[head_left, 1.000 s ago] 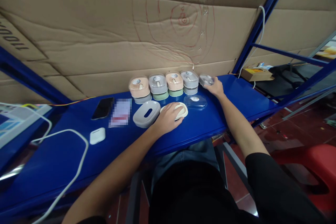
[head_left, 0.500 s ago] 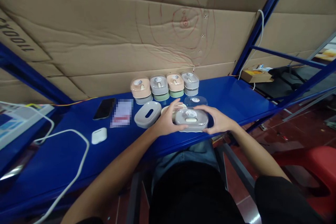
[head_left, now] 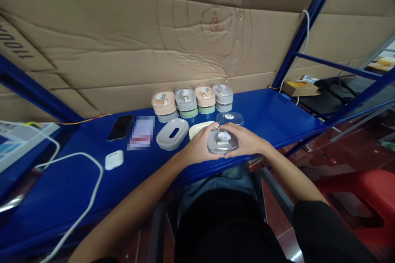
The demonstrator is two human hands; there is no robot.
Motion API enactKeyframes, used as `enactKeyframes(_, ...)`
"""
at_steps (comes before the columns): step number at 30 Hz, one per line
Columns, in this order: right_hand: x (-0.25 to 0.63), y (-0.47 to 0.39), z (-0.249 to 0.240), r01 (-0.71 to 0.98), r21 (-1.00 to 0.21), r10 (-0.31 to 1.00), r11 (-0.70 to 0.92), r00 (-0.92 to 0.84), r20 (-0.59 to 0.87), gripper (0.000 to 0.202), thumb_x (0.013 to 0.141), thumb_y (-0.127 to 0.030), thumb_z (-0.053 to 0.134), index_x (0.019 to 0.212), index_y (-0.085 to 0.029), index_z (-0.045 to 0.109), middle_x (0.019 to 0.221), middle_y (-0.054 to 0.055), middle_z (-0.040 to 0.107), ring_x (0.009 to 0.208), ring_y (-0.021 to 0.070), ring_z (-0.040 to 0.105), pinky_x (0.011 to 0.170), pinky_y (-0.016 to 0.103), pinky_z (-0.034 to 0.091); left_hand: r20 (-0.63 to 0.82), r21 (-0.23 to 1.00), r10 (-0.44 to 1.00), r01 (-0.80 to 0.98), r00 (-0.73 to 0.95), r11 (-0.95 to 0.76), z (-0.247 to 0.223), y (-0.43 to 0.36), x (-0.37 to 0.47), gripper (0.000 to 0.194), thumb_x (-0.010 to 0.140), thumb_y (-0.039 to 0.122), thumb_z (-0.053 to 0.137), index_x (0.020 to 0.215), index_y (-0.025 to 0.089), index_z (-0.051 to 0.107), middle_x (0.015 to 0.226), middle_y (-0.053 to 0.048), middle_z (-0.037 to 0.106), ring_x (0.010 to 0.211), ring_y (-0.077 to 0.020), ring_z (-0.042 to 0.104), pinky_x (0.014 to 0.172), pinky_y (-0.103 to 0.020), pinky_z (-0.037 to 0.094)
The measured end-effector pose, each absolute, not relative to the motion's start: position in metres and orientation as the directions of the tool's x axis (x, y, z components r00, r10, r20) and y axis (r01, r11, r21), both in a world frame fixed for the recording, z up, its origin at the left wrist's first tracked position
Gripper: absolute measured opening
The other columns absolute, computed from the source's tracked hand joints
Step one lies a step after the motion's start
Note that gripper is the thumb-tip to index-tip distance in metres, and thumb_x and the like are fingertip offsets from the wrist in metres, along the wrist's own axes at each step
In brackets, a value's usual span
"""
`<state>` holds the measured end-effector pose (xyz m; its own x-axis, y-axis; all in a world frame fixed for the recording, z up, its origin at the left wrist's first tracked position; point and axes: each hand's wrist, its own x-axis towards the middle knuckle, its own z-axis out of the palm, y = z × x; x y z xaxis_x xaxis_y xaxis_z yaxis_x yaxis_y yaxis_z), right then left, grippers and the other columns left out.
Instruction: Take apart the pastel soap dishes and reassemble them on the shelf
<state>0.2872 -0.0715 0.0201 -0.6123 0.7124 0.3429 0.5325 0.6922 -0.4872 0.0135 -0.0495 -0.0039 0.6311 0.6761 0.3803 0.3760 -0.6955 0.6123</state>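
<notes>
Between my hands, at the front edge of the table, is a grey soap box (head_left: 222, 146) with a clear lid and a round white label. My left hand (head_left: 199, 148) wraps around its left side, and my right hand (head_left: 245, 139) closes around its right side. Fingers of both hands meet near its back and front. Behind my left hand, a cream-coloured tray (head_left: 196, 128) is partly hidden. A loose clear lid (head_left: 229, 118) with a label lies behind my right hand. Left of my left hand sits an open grey soap dish (head_left: 173, 134) with a slot in its floor.
Several stacked soap boxes in peach, grey and green (head_left: 165, 102) line the back against the cardboard (head_left: 123, 49). A black phone (head_left: 121, 127), a blurred paper (head_left: 141, 132), a white earphone case (head_left: 114, 160) and a white cable (head_left: 98, 181) lie left. A red stool (head_left: 370, 189) stands right.
Both hands have closed in around the soap box. It has turned slightly, and more of the cream tray shows behind my left hand. The view has shifted a little.
</notes>
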Motion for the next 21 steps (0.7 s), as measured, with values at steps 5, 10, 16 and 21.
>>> enactKeyframes(5, 0.304, -0.069, 0.019, 0.506, -0.541, 0.737, 0.672, -0.533, 0.416, 0.096, 0.081, -0.075, 0.092, 0.16, -0.032, 0.06, 0.155, 0.015, 0.071, 0.141, 0.043, 0.07, 0.119, 0.063, 0.057, 0.373, 0.607, 0.676, 0.384, 0.636, -0.696, -0.001, -0.052, 0.012, 0.129, 0.074, 0.046, 0.102, 0.178, 0.021, 0.031, 0.165, -0.023, 0.061, 0.154, -0.0442, 0.06, 0.129, -0.062, 0.051)
enactKeyframes(10, 0.352, -0.063, 0.011, 0.675, -0.538, 0.845, 0.505, -0.26, 0.468, 0.094, 0.085, -0.08, 0.085, 0.158, -0.028, 0.061, 0.155, 0.017, 0.071, 0.141, 0.0441, 0.069, 0.121, 0.067, 0.054, 0.438, 0.472, 0.604, 0.402, 0.666, -0.785, 0.0, -0.055, 0.015, 0.082, 0.086, 0.04, 0.095, 0.161, 0.028, 0.064, 0.16, -0.016, 0.064, 0.152, -0.0403, 0.061, 0.131, -0.058, 0.05)
enactKeyframes(16, 0.392, -0.057, -0.015, 0.851, -0.476, 0.888, 0.22, 0.027, 0.46, 0.101, 0.08, -0.093, 0.077, 0.153, -0.025, 0.064, 0.142, 0.019, 0.074, 0.131, 0.0473, 0.072, 0.116, 0.069, 0.056, 0.457, 0.361, 0.552, 0.422, 0.697, -0.832, -0.003, -0.058, 0.022, 0.041, 0.095, 0.039, 0.089, 0.135, 0.031, 0.086, 0.164, -0.013, 0.061, 0.154, -0.0402, 0.058, 0.131, -0.059, 0.051)
enactKeyframes(21, 0.401, -0.049, -0.028, 0.856, -0.503, 0.867, 0.124, 0.154, 0.475, 0.106, 0.079, -0.099, 0.071, 0.152, -0.022, 0.063, 0.134, 0.021, 0.075, 0.127, 0.048, 0.071, 0.112, 0.068, 0.057, 0.461, 0.36, 0.564, 0.437, 0.685, -0.824, -0.004, -0.057, 0.023, 0.038, 0.101, 0.04, 0.083, 0.137, 0.03, 0.085, 0.168, -0.015, 0.057, 0.157, -0.0407, 0.055, 0.132, -0.06, 0.049)
